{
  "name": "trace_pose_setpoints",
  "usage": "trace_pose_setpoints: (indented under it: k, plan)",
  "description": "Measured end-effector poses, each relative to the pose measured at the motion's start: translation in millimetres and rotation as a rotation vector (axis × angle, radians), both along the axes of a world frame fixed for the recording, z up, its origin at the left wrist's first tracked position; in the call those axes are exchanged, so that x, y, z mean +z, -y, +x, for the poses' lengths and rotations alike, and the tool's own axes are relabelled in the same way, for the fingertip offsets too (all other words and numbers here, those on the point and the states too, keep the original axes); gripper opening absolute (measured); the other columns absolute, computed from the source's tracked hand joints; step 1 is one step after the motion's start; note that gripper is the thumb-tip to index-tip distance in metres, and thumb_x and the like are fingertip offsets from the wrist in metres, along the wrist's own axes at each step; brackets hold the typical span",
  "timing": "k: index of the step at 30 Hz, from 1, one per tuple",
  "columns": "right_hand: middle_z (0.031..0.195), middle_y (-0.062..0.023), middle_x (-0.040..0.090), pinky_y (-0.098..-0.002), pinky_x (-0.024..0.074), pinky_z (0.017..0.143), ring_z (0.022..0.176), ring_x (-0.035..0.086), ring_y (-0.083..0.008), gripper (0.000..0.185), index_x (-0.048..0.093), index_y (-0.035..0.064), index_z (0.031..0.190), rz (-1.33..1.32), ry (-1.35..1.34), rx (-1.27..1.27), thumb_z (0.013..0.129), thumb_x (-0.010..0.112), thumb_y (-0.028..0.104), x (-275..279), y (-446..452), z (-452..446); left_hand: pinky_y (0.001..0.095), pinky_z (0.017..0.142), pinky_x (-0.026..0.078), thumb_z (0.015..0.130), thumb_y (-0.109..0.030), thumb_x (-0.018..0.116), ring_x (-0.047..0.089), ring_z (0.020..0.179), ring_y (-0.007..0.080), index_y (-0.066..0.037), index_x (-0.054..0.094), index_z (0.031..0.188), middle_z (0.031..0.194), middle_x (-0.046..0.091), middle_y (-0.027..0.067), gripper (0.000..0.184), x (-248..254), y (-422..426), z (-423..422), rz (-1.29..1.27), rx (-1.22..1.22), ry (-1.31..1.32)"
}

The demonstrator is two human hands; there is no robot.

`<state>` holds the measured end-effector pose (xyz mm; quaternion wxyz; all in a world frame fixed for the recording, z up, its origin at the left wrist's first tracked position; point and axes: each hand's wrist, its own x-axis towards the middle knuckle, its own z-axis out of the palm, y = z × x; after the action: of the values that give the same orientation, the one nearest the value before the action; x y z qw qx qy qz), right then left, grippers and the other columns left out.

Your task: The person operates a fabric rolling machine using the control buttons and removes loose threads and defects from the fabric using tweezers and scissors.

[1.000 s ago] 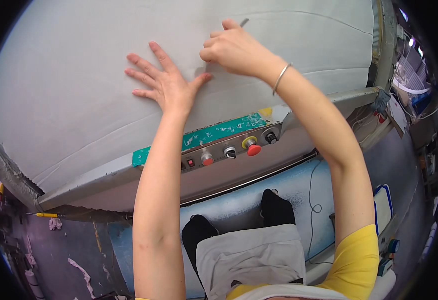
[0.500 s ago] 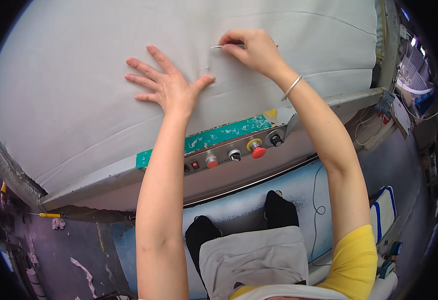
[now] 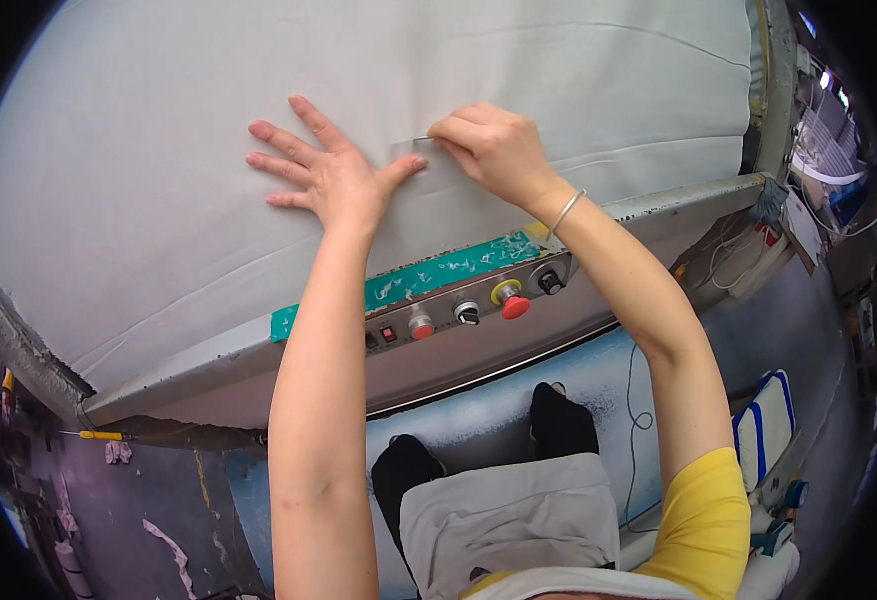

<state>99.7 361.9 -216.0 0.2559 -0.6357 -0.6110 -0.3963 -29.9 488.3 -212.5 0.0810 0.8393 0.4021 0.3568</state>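
Thin metal tool (image 3: pixel 422 138) at the pale cloth (image 3: pixel 158 200), just beside the thumb of the left hand (image 3: pixel 346 187).
The right hand (image 3: pixel 493 150) has its grip clamped on the tool, fingertips together; the left hand lies palm down on the cloth, its grip spread apart. The cloth covers the counter (image 3: pixel 698 200), whose front carries a green strip (image 3: pixel 458 270) and, below that, a red button (image 3: pixel 515 307).

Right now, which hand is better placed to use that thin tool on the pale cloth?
Probably the right hand: it pinches the thin tool, whose visible end points toward the left hand. The left hand lies spread on the pale cloth, holding nothing.
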Motion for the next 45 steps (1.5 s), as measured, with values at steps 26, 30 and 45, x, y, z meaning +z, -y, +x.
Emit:
trace_pose_setpoints:
  k: [26, 30, 45]
  plan:
    - [0.082, -0.0037, 0.065, -0.0364, 0.0514, 0.064, 0.075, 0.065, -0.0251, 0.007, 0.068, 0.0108, 0.087, -0.175, -0.345, 0.214, 0.08, 0.068, 0.011, -7, 36, -11, 0.0812, 0.096, -0.002, 0.065, -0.063, 0.074, -0.03, 0.131, 0.06, -0.018, -0.022, 0.15, 0.147, -0.033, 0.0338, 0.135, -2, -13, -2, -0.037, -0.044, -0.063]
    - [0.082, -0.0062, 0.067, -0.0374, 0.0514, 0.065, 0.076, 0.065, -0.0258, 0.012, 0.069, 0.0109, 0.088, -0.604, -0.361, 0.22, 0.077, 0.071, 0.015, -17, 58, -24, 0.081, 0.097, 0.0, 0.066, -0.065, 0.071, -0.031, 0.132, 0.059, -0.018, -0.02, 0.151, 0.147, -0.033, 0.0332, 0.133, 1, -3, -1, -0.055, -0.03, -0.026]
    - [0.076, -0.004, 0.067, -0.0228, 0.0509, 0.061, 0.069, 0.066, -0.0113, 0.038, 0.069, -0.0012, 0.099, -0.004, -1.396, 0.259, 0.098, 0.055, 0.034, 26, 47, -18, 0.0809, 0.098, 0.01, 0.055, -0.069, 0.081, -0.024, 0.138, 0.0534, -0.022, -0.015, 0.152, 0.154, -0.027, 0.0207, 0.144, -24, -70, -97, -0.092, 0.157, -0.024]
